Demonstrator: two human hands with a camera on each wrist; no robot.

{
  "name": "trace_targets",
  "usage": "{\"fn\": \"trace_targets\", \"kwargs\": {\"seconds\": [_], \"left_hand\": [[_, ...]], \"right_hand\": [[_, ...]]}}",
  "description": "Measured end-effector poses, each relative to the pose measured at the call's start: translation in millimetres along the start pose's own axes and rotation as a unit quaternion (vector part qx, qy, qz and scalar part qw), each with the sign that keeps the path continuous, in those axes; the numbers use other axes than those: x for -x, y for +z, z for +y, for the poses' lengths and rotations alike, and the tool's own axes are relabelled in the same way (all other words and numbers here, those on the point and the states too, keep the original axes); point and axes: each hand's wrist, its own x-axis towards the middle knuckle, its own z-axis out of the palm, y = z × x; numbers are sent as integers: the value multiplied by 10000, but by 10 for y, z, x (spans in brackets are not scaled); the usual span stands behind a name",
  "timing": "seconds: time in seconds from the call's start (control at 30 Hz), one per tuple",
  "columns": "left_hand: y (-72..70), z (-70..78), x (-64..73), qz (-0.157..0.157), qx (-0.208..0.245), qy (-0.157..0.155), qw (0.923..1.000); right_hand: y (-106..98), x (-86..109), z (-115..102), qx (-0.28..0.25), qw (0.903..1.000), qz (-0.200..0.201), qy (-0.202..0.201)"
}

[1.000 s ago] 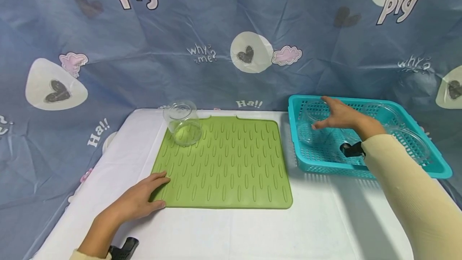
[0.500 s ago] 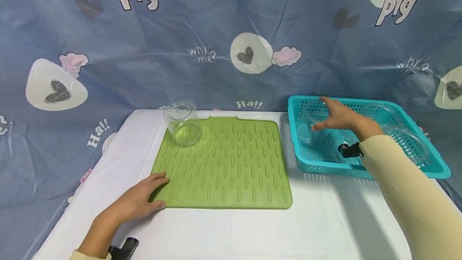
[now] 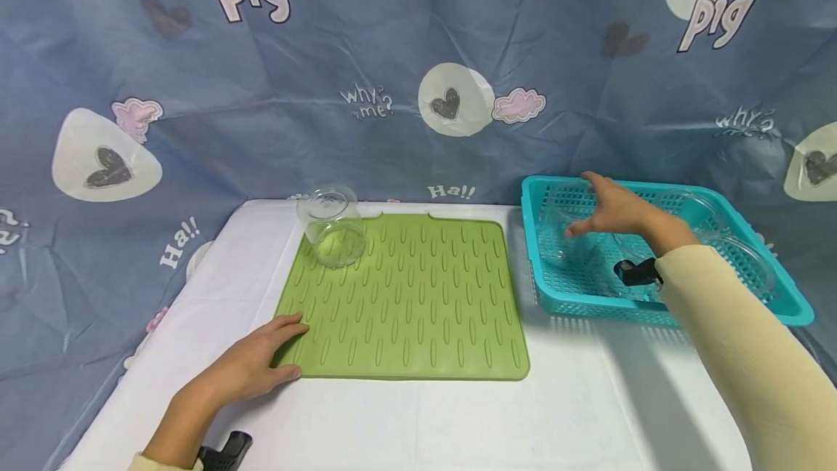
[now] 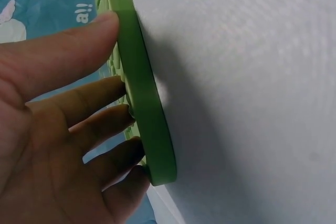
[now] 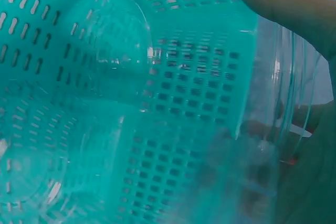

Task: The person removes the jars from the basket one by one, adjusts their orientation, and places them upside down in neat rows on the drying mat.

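My left hand (image 3: 251,360) rests at the near left corner of the green ribbed mat (image 3: 418,311). In the left wrist view its thumb and fingertips (image 4: 107,24) touch the mat's edge without gripping it. At the mat's far left corner stands a clear round container (image 3: 335,235). Over on the right, my right hand (image 3: 615,211) reaches into the turquoise basket (image 3: 608,305). Its thumb and fingers span another clear round container (image 3: 556,238), and the right wrist view shows fingers through the clear wall (image 5: 262,145).
More clear round containers (image 3: 745,256) lie in the right part of the basket, partly behind the right forearm. A white cloth (image 3: 418,427) covers the table. Blue printed fabric (image 3: 392,144) hangs behind it and lies along the left side.
The head view has shifted very slightly. Both hands, the mat, the basket and the containers stay practically where they were.
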Motion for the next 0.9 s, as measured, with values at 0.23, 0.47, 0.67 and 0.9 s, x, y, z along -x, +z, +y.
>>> {"fn": "trace_targets", "kwargs": {"seconds": [0.23,0.47,0.67,0.9], "left_hand": [[-2,-6,6,-45,-1,-4,10000],[7,-8,13,-3,32,-2,10000],[10,-19,17,-27,38,-13,10000],[13,-26,11,-2,38,-4,10000]], "right_hand": [[-64,116,-25,-50,9995,282,-139],[-129,285,-64,-185,9979,538,-325],[-167,467,-123,-290,9954,752,-513],[-214,599,-171,-265,9914,1114,-635]]}}
